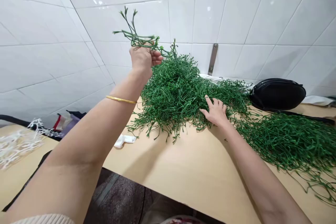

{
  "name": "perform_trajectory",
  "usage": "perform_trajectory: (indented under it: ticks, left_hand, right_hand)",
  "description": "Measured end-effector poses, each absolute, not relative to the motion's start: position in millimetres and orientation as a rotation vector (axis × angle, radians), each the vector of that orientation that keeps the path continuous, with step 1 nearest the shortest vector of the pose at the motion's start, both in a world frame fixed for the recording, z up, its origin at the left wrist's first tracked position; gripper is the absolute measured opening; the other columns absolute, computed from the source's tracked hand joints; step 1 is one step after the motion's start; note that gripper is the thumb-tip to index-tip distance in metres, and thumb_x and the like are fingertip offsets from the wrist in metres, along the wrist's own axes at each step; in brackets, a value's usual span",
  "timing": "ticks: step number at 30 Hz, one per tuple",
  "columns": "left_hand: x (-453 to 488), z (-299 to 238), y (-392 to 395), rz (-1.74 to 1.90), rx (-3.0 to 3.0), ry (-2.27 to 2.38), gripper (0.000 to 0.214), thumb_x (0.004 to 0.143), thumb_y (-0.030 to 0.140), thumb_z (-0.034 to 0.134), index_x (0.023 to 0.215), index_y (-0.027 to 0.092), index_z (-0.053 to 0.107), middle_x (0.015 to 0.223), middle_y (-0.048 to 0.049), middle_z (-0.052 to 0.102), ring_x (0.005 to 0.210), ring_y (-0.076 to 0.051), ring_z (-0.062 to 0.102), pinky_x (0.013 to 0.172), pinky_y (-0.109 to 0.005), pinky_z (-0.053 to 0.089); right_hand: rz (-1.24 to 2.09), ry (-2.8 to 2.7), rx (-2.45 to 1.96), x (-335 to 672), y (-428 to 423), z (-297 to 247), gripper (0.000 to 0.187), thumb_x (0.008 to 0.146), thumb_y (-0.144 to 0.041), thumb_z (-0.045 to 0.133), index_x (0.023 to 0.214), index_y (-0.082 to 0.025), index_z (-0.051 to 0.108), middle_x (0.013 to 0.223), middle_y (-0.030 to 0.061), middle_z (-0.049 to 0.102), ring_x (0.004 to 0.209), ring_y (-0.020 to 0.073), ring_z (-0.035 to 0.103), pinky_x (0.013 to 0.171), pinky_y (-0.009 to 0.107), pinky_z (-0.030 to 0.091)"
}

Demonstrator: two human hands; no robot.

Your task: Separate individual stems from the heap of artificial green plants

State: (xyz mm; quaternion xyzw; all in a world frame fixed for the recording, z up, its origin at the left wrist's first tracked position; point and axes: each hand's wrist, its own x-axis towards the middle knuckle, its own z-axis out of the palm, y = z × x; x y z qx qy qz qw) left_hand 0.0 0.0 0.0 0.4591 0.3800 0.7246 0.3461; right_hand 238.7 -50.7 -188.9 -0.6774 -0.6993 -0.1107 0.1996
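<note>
At far left, white branching pieces [15, 143] are lying on the pale tabletop [178, 171]. Next, the left hand [144, 56] is holding green sprigs [133, 36] above the table, its fingers curling closed around the stems; the thumb's exact position I cannot tell from where I am standing. The forked tips are jutting out beyond the fist on the left, while other strands are trailing toward the large heap [173, 91] on the right. The sprigs are looking light, springy and plastic-like, probably hard to break but prone to tangling; the bare stems, below the forks, are likely offering the surest hold. Further right, the right hand [216, 112] is resting at the heap's front edge with fingers spread, strands lying beneath and just beyond the fingertips; it is gripping nothing visibly. At far right, a flatter pile [294, 136] is lying in front of a black bag [279, 93].
</note>
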Motion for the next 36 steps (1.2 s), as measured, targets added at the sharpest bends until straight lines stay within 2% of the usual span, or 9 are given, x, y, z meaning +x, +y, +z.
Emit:
perform_trajectory:
  ticks: [6,12,15,19,21,24,27,31,36]
  left_hand:
    - [25,-40,-11,1.679,1.243,0.739,0.016,0.080,0.032,0.056,0.091,0.020,0.058,0.066,-0.0023,0.062,0.061,-0.013,0.063,0.057,-0.025,0.050]
    - [87,-102,-46,1.509,1.371,0.652,0.029,0.068,0.010,0.055,0.095,0.020,0.060,0.081,-0.0005,0.061,0.062,-0.009,0.062,0.059,-0.023,0.050]
    - [104,-134,-65,1.338,1.259,0.670,0.030,0.067,0.010,0.052,0.096,0.017,0.059,0.081,-0.0010,0.060,0.064,-0.010,0.064,0.061,-0.024,0.051]
    - [111,-165,-83,1.254,1.065,0.765,0.016,0.072,0.025,0.058,0.082,0.014,0.051,0.074,-0.0005,0.059,0.058,-0.011,0.063,0.053,-0.022,0.048]
    - [111,-174,-89,1.296,1.014,0.826,0.020,0.069,0.021,0.061,0.074,0.015,0.043,0.070,0.0008,0.058,0.053,-0.011,0.062,0.049,-0.020,0.044]
    - [111,-181,-95,1.326,0.914,0.867,0.022,0.070,0.013,0.058,0.074,0.017,0.036,0.064,0.0016,0.060,0.052,-0.011,0.062,0.049,-0.020,0.044]
    - [111,-184,-99,1.270,0.811,0.833,0.019,0.074,0.009,0.052,0.081,0.017,0.037,0.063,-0.0015,0.064,0.055,-0.012,0.062,0.056,-0.024,0.048]
    - [118,-188,-101,1.187,0.773,0.751,0.023,0.073,0.009,0.056,0.086,0.017,0.039,0.066,-0.0038,0.065,0.060,-0.013,0.063,0.063,-0.028,0.049]
    - [126,-204,-107,1.252,1.319,0.835,0.002,0.078,0.015,0.050,0.080,0.015,0.051,0.078,-0.0035,0.062,0.068,-0.010,0.058,0.066,-0.025,0.046]
  right_hand:
    - [-0.466,-2.071,-2.058,250,-90,-162,0.083,0.079,-0.060,0.045,0.146,-0.017,0.018,0.109,0.0203,0.058,0.103,0.0368,0.046,0.089,0.053,0.029]
    - [-0.347,-2.111,-2.158,276,-143,-165,0.076,0.084,-0.051,0.044,0.146,-0.015,0.017,0.101,0.0161,0.064,0.099,0.0311,0.053,0.088,0.044,0.031]
    - [-0.160,-2.096,-2.156,289,-157,-171,0.070,0.088,-0.046,0.038,0.145,-0.011,0.019,0.088,0.0125,0.067,0.090,0.0269,0.059,0.080,0.036,0.036]
    - [0.049,-2.082,-2.152,301,-168,-178,0.062,0.088,-0.042,0.038,0.143,-0.016,0.028,0.073,0.0063,0.067,0.072,0.0231,0.061,0.064,0.030,0.036]
    - [0.058,-2.055,-2.105,304,-170,-180,0.056,0.087,-0.041,0.039,0.137,-0.017,0.038,0.077,0.0065,0.067,0.072,0.0219,0.061,0.062,0.029,0.036]
    - [-0.024,-2.012,-1.996,304,-170,-182,0.045,0.086,-0.040,0.041,0.122,-0.016,0.054,0.087,0.0087,0.065,0.079,0.0222,0.059,0.067,0.030,0.039]
    - [-0.002,-1.964,-1.857,299,-172,-181,0.036,0.085,-0.039,0.043,0.107,-0.017,0.062,0.088,0.0079,0.065,0.080,0.0208,0.059,0.070,0.031,0.041]
    - [0.196,-1.891,-1.663,286,-179,-178,0.029,0.084,-0.038,0.046,0.094,-0.019,0.066,0.089,0.0064,0.068,0.077,0.0182,0.060,0.069,0.029,0.042]
    - [0.351,-1.732,-1.529,274,-186,-177,0.026,0.084,-0.037,0.048,0.086,-0.018,0.066,0.084,0.0050,0.068,0.076,0.0171,0.061,0.068,0.027,0.043]
